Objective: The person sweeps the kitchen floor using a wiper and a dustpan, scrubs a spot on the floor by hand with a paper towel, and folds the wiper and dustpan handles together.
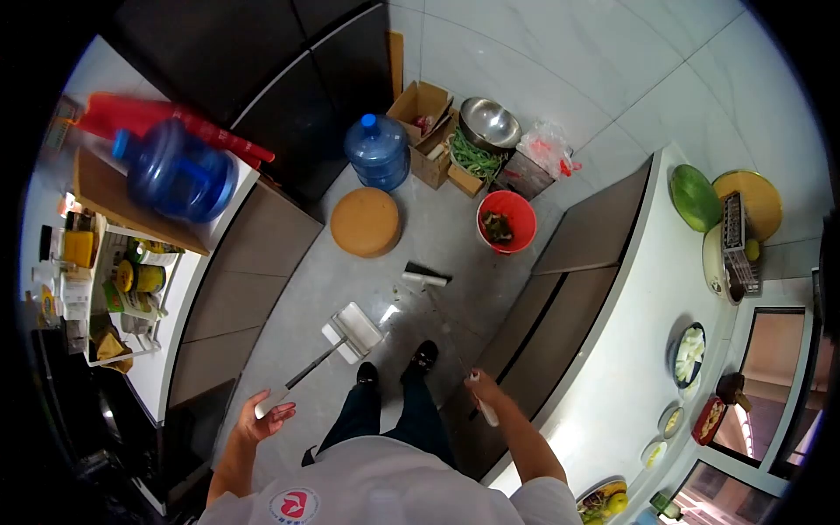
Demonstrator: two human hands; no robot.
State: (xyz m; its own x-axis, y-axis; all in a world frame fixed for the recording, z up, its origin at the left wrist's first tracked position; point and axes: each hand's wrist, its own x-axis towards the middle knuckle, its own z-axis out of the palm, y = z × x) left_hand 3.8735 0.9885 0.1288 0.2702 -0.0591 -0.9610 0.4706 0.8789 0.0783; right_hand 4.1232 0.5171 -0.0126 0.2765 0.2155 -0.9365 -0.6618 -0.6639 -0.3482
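My right hand (485,391) is wrapped round the white grip of a long-handled broom (426,278). Its thin shaft runs forward to the broom head, bristles against the grey floor beyond my feet. On my left side a white dustpan (357,332) rests on the floor in front of my left shoe. The dustpan's handle slants up to my left hand (262,420), where the white grip lies in the crook of the thumb in a loose hold, fingers partly stretched. Small scraps lie between the broom and the dustpan.
Ahead stand a round wooden block (366,222), a blue water jug (378,153), cardboard boxes (429,162) and a red bucket (507,222) with dark green scraps. Counters flank me: the right counter (604,350) bears food dishes, the left one another water jug (182,171).
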